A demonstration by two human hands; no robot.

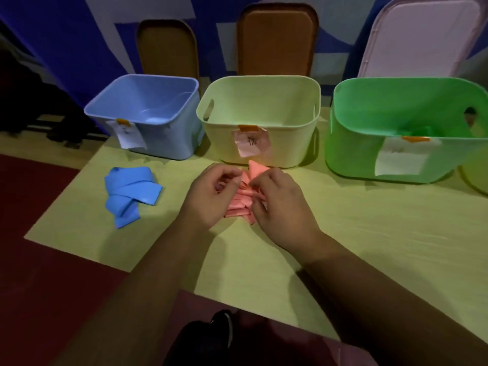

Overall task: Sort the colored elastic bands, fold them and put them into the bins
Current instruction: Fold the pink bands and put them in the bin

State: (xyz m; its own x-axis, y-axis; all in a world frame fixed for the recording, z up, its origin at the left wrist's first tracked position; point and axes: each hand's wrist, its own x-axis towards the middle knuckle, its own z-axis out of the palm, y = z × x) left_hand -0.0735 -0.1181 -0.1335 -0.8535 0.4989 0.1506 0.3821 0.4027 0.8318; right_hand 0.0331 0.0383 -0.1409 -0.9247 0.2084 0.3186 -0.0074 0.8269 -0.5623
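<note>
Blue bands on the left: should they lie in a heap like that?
They look unsorted: the blue bands lie in a loose tangle on the mat, outside the blue bin. The pink label on the middle bin hangs crumpled and askew.

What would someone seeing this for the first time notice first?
Most likely the two hands at the centre: the left hand and right hand both pinch a bundle of pink bands just in front of the yellow bin. Next come the loose heap of blue bands on the mat at the left, before the blue bin, and the bright green bin at the right.
</note>
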